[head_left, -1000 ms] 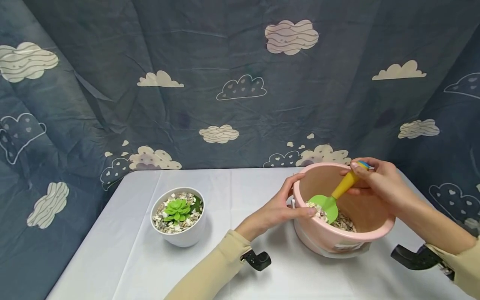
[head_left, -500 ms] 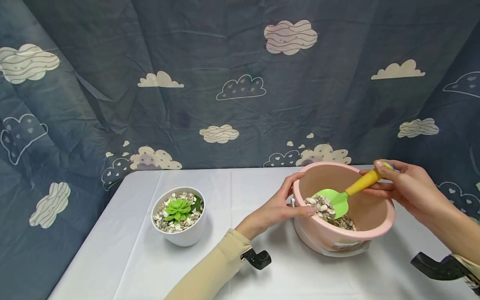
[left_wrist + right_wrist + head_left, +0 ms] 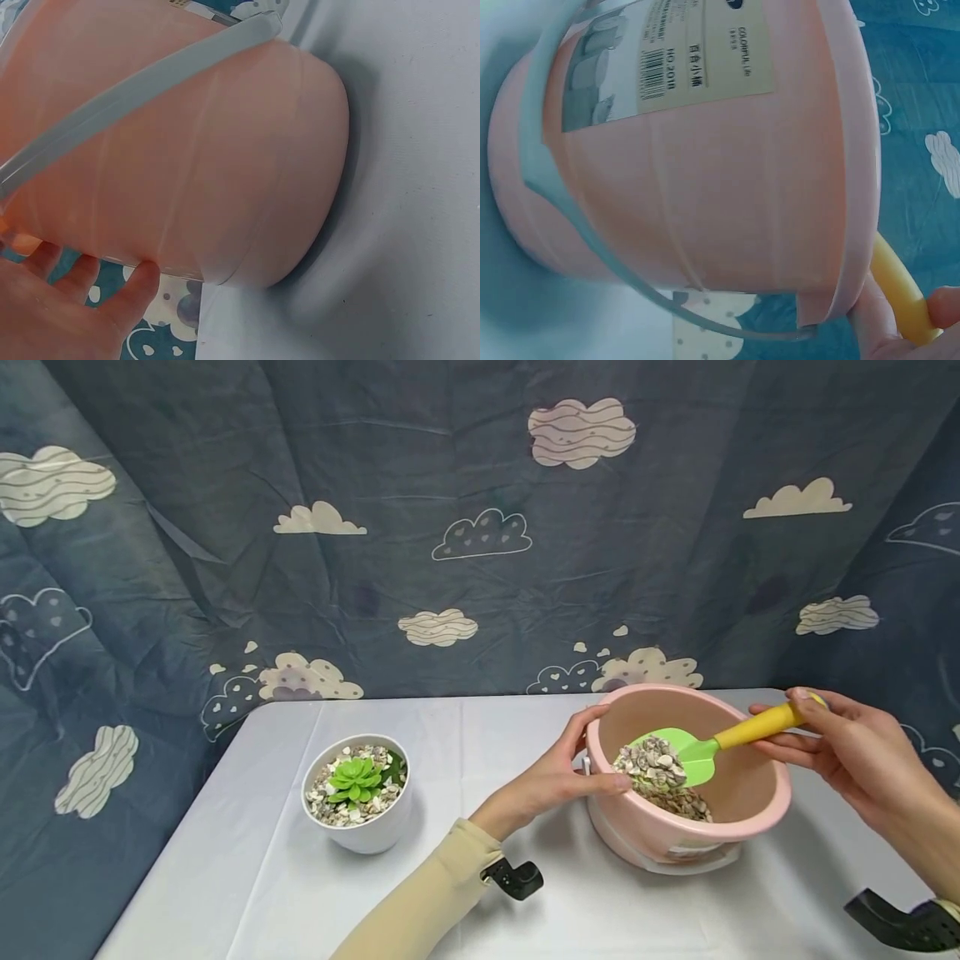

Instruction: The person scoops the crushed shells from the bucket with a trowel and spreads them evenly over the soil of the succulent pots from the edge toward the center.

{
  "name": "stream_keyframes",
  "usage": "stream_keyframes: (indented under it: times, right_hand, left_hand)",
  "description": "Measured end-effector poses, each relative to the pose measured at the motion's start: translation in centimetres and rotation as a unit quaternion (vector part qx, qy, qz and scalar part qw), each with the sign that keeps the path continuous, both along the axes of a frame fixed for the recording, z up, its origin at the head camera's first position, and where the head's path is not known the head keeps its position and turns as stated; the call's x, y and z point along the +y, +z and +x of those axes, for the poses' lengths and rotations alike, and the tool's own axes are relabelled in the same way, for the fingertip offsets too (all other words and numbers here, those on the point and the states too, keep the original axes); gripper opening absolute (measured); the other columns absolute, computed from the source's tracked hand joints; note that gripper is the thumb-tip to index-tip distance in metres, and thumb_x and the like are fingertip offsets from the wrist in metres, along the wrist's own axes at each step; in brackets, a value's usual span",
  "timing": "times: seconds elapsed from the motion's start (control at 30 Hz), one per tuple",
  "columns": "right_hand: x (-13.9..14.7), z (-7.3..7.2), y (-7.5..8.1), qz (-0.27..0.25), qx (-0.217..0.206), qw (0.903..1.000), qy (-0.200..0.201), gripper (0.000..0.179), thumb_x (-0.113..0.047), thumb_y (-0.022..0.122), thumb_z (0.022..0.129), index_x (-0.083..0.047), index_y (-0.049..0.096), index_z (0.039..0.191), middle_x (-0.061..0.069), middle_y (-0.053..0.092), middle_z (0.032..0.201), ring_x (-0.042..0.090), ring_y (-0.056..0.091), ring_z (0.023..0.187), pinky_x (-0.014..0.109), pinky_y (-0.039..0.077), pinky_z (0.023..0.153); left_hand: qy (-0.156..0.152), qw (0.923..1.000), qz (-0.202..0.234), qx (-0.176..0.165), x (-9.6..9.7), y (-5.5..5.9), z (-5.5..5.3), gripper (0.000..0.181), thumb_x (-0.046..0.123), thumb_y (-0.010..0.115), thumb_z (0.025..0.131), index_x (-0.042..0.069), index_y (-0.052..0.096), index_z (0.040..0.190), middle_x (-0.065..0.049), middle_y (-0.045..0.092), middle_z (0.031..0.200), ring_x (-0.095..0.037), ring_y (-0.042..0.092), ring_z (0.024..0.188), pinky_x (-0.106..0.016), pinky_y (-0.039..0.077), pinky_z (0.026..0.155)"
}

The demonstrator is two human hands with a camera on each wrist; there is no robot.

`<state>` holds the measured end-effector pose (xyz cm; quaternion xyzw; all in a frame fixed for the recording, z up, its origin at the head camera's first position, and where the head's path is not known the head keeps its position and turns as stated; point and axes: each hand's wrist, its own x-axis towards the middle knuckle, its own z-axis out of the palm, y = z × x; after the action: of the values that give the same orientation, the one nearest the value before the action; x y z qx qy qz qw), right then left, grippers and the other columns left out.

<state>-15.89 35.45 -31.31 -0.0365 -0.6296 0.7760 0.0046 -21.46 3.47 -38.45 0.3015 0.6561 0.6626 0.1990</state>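
A pink plastic bucket (image 3: pixel 637 837) stands on the right side of the table. My left hand (image 3: pixel 551 779) grips its left side near the rim, thumb in front and fingers behind. Loose stone chips (image 3: pixel 693 807) lie in the bottom. My right hand (image 3: pixel 851 750) holds a toy shovel (image 3: pixel 759 727) by its yellow handle, at the bucket's right rim. Its green blade hangs inside the bucket, heaped with stone chips (image 3: pixel 655 763). In the right wrist view the yellow handle (image 3: pixel 900 291) shows between fingers and thumb beside the rim.
A white pot (image 3: pixel 372 837) with a green succulent (image 3: pixel 356 779) set in stone chips stands on the left of the white-covered table (image 3: pixel 285 893). The bucket's pale carrying handle (image 3: pixel 135 97) hangs down its side. A dark cloud-print cloth (image 3: pixel 375 610) hangs behind the table.
My right hand has moved right and slightly down with the shovel. The blade has tilted flatter, and its heap of stone chips now shows plainly. My left hand has stayed on the bucket.
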Motion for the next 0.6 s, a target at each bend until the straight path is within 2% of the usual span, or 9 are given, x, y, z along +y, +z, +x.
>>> stream_keyframes:
  times: [0.2, 0.4, 0.6]
  right_hand:
    - [0.1, 0.7, -0.6, -0.018, 0.041, 0.9986, -0.027, 0.016, -0.02, 0.061, 0.098, -0.009, 0.059, 0.109, 0.002, 0.072, 0.097, 0.022, 0.073, 0.082, 0.036, 0.056, 0.066]
    - [0.3, 1.2, -1.5, -0.024, 0.059, 0.994, -0.088, 0.032, -0.024, 0.067, 0.092, -0.006, 0.051, 0.114, -0.002, 0.072, 0.097, 0.019, 0.073, 0.079, 0.035, 0.056, 0.063]
    - [0.2, 1.5, -2.0, -0.043, 0.063, 0.9908, -0.111, 0.044, -0.026, 0.068, 0.09, -0.008, 0.045, 0.123, -0.003, 0.072, 0.098, 0.017, 0.073, 0.079, 0.035, 0.056, 0.062]
  left_hand:
    - [0.0, 1.0, -0.003, -0.004, 0.0, 0.0, 0.0, 0.086, 0.023, 0.077, 0.082, 0.044, 0.029, 0.15, 0.023, 0.026, 0.15, -0.001, 0.029, 0.135, -0.034, 0.034, 0.103]
    - [-0.014, 0.9998, -0.011, 0.001, -0.3, 0.1, -0.1, 0.087, 0.027, 0.076, 0.083, 0.045, 0.025, 0.151, 0.024, 0.023, 0.152, -0.005, 0.026, 0.139, -0.034, 0.035, 0.102]
    - [-0.02, 0.9996, -0.018, 0.005, -0.5, 0.1, -0.2, 0.087, 0.031, 0.075, 0.083, 0.046, 0.023, 0.151, 0.023, 0.021, 0.153, -0.005, 0.026, 0.139, -0.032, 0.037, 0.101]
